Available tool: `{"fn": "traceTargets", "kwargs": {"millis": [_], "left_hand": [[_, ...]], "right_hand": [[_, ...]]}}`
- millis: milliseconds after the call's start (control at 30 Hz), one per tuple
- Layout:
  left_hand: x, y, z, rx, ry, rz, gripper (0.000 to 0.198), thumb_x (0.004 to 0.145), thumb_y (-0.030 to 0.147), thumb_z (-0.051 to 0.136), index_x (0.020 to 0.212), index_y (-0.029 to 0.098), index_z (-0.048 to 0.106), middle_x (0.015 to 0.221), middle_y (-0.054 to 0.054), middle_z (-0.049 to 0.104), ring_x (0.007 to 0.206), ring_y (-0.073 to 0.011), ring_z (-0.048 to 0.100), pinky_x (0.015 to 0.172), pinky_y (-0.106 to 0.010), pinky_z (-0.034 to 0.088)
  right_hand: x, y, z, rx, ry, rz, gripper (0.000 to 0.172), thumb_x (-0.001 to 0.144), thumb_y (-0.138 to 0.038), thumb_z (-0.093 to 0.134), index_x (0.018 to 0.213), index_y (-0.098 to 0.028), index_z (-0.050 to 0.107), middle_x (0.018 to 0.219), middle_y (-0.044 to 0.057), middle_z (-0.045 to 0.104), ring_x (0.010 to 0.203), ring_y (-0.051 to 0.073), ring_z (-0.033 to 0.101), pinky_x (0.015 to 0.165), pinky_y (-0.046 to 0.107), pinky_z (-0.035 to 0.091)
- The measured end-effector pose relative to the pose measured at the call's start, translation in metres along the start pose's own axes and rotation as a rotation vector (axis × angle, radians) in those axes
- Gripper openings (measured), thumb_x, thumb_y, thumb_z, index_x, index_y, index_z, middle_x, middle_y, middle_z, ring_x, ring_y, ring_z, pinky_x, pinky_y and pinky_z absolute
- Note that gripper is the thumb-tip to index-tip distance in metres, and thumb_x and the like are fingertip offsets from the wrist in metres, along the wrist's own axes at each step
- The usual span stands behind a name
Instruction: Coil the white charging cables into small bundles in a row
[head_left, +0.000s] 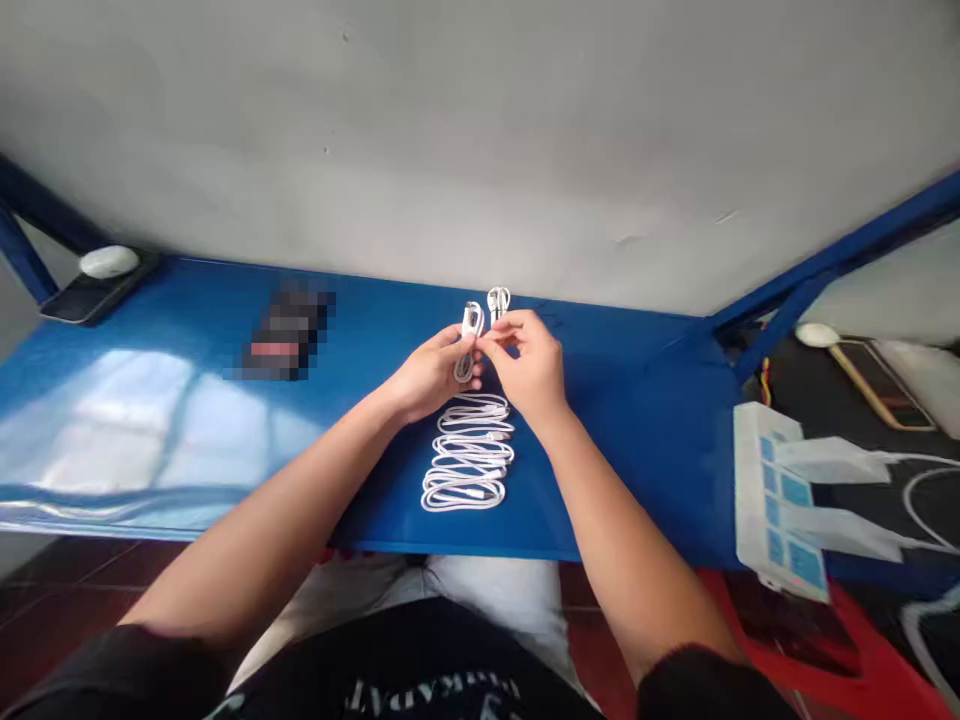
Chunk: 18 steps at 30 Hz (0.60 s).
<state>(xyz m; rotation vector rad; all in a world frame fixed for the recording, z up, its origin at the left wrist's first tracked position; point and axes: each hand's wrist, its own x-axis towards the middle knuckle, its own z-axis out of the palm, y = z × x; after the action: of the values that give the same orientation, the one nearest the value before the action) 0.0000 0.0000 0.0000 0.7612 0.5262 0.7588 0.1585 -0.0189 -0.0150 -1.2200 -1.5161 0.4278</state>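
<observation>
A white cable [471, 318], folded into a small bundle, is gripped in my left hand [435, 370] above the middle of the blue table. My right hand [529, 360] meets it from the right, thumb and forefinger pinched at the bundle's side; what the pinch holds is too small to make out. Just behind my hands another bundled white cable [498, 298] lies near the table's back edge. In front of them, a row of loosely coiled white cables [469, 460] runs toward me, overlapping one another.
On the blue table [630, 450], a blurred dark item [285, 330] lies left of my hands. A white mouse [109, 262] rests on a dark flat object at far left. A white power strip [780, 500] with plugs stands right. A grey wall [480, 150] rises behind.
</observation>
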Motion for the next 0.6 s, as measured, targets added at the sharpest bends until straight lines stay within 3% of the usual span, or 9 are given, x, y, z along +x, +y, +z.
{"fn": "traceTargets", "kwargs": {"millis": [233,400,600], "left_hand": [[0.004,-0.01,0.005,0.02,0.12,0.132,0.012,0.097,0.028,0.059,0.1,0.017,0.056,0.084,-0.001,0.057,0.069,-0.0106,0.056,0.062,-0.022,0.046],[0.005,-0.012,0.006,0.045,0.11,0.264,0.012,0.093,0.026,0.066,0.098,0.017,0.059,0.085,0.0,0.059,0.073,-0.0105,0.057,0.065,-0.022,0.047],[0.006,-0.005,-0.002,0.047,0.115,0.16,0.019,0.088,0.025,0.074,0.1,0.014,0.066,0.092,-0.005,0.068,0.079,-0.0132,0.065,0.078,-0.028,0.053]], "right_hand": [[-0.003,-0.001,0.012,0.084,0.054,-0.019,0.027,0.089,-0.025,0.069,0.096,-0.028,0.043,0.083,-0.003,0.065,0.077,0.015,0.069,0.075,0.032,0.057],[-0.003,-0.003,0.017,0.317,0.12,0.07,0.036,0.088,-0.026,0.07,0.096,-0.029,0.035,0.078,-0.006,0.063,0.07,0.013,0.068,0.071,0.031,0.059],[0.002,0.001,0.003,0.337,-0.004,0.192,0.032,0.083,-0.029,0.077,0.104,-0.026,0.053,0.084,-0.002,0.072,0.073,0.015,0.072,0.069,0.031,0.061]]}}
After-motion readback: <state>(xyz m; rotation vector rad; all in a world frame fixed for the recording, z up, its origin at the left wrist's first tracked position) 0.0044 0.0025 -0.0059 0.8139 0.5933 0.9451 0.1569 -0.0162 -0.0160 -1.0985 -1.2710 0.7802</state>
